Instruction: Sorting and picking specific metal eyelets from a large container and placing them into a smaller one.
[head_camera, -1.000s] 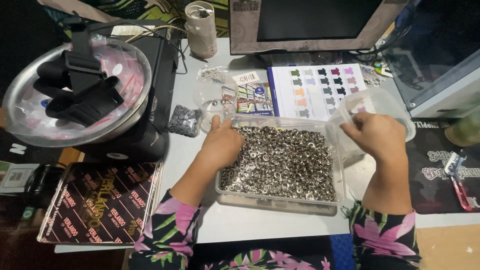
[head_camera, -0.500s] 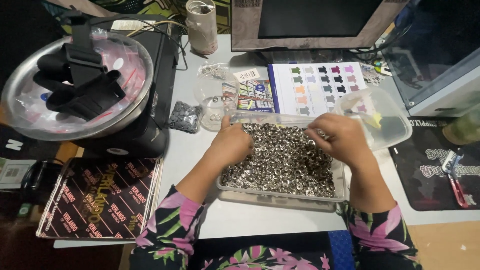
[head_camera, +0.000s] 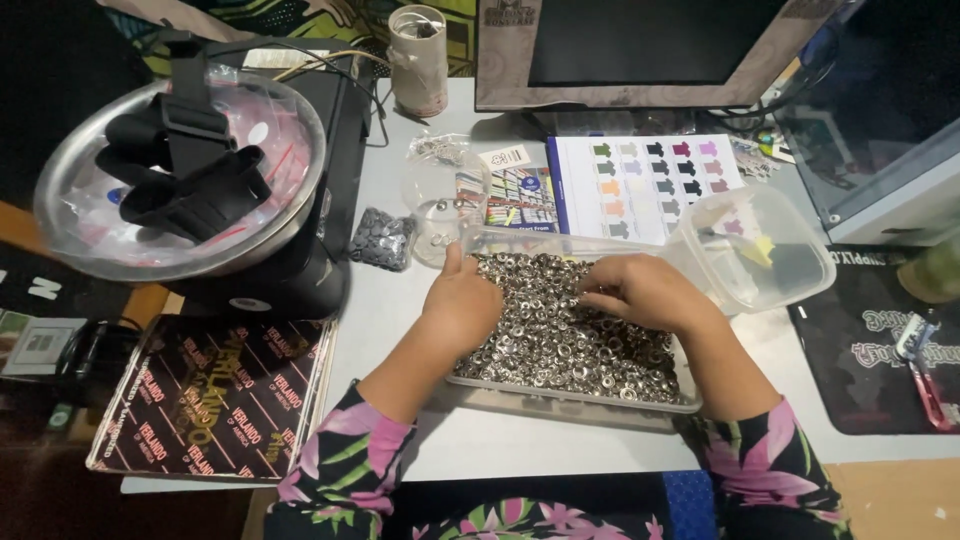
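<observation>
Sorting through a clear tray (head_camera: 560, 400) heaped with small silver rings (head_camera: 570, 335), judging by both hands lying in the pile. Flowered sleeves nearest the camera. Left hand (head_camera: 463, 305) rests palm down on the left side of the heap, fingers loosely curled onto the rings; cannot tell if any are gripped. Right hand (head_camera: 645, 292) sits at the upper right of the heap, fingers (head_camera: 597, 300) pinched together as if picking at one or a few rings, hold itself hidden. Next move likely needs a fine pinch to lift single rings free of the pile. Tray sits mid-bench (head_camera: 400, 300) before the person, long axis running left to right, open side up. Just beyond right, an empty clear tub (head_camera: 760, 250) tilted against the tray. Beyond left, a small clear jar (head_camera: 440, 205). Farther back, a colour chart sheet (head_camera: 650, 180) and monitor (head_camera: 640, 50). Far left, a metal bowl (head_camera: 180, 180).
</observation>
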